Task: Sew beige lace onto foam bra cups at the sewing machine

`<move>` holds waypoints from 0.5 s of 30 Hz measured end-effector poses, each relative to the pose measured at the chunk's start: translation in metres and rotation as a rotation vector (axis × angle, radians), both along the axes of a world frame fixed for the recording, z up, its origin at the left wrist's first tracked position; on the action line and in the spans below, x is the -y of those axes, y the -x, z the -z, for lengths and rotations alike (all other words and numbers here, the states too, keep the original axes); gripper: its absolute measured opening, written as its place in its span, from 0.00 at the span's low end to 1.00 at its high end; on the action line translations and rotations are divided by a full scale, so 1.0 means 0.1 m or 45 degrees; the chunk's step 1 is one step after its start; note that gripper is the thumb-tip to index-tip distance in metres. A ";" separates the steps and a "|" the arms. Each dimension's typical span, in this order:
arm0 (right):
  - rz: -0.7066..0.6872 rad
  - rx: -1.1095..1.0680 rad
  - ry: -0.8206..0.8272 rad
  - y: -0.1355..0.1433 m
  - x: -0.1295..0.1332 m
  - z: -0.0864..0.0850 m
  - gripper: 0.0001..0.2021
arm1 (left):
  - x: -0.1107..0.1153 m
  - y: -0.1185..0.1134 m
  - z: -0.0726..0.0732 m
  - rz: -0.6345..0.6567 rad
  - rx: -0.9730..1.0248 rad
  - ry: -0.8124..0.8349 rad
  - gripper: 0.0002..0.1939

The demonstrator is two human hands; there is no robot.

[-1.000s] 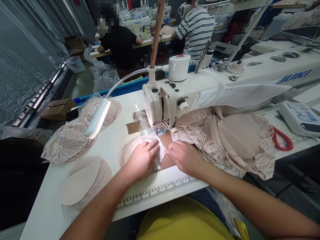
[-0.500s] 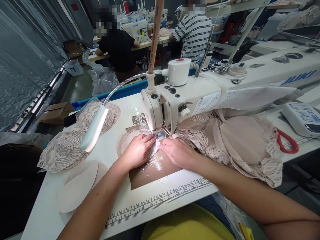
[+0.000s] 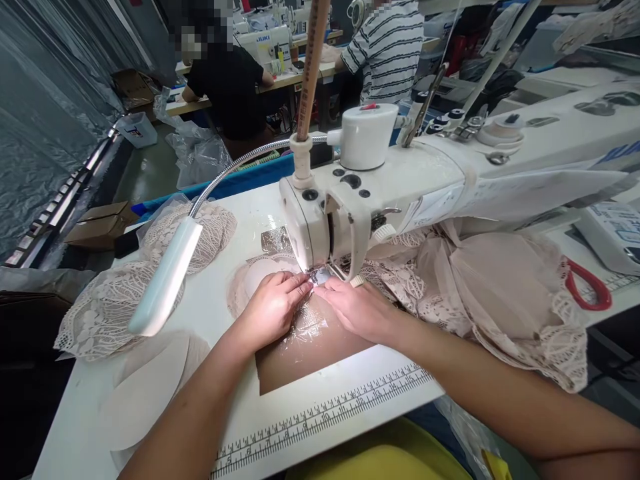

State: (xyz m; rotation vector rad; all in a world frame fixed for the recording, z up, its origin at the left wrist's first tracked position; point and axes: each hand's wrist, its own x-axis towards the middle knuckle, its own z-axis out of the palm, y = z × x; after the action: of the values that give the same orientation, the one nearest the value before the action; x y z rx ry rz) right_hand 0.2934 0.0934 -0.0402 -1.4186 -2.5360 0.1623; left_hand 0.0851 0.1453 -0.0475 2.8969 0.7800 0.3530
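Note:
A beige bra cup piece with a lace edge lies under the head of the white sewing machine. My left hand presses on this piece left of the needle, its fingers together and their tips close to the presser foot. From the other side, my right hand pinches at the fabric edge just right of the foot, thumb and fingers closed. The fabric between my fingertips is mostly hidden. Beneath both hands is a brown plate covered with shiny clear tape.
Lace cups and plain cup pieces lie on the left. A lamp hangs over them. Joined beige lace bra pieces and red-handled scissors are on the right. A printed ruler follows the front edge. Two people sit beyond.
The lace strip that showed between my hands is now mostly out of sight near the foot. My right fingertips have come slightly closer to the left ones. The camera view has shifted a little.

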 end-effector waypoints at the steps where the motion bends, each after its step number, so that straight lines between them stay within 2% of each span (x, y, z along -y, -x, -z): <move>1: 0.005 -0.005 -0.007 0.00 0.00 0.01 0.16 | -0.02 0.00 0.00 -0.008 0.003 -0.001 0.22; 12: 0.063 -0.108 0.011 0.00 0.02 0.04 0.16 | -0.03 -0.02 0.00 -0.122 -0.024 -0.045 0.21; 15: 0.066 -0.144 -0.009 -0.01 0.02 0.03 0.15 | 0.01 -0.01 -0.06 -0.204 -0.066 -0.076 0.20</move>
State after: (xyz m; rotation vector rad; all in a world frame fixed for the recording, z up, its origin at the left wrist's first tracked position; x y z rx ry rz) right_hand 0.2942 0.0915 -0.0432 -1.4288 -2.4045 0.2182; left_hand 0.0862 0.1447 -0.0418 2.9166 1.0307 0.3229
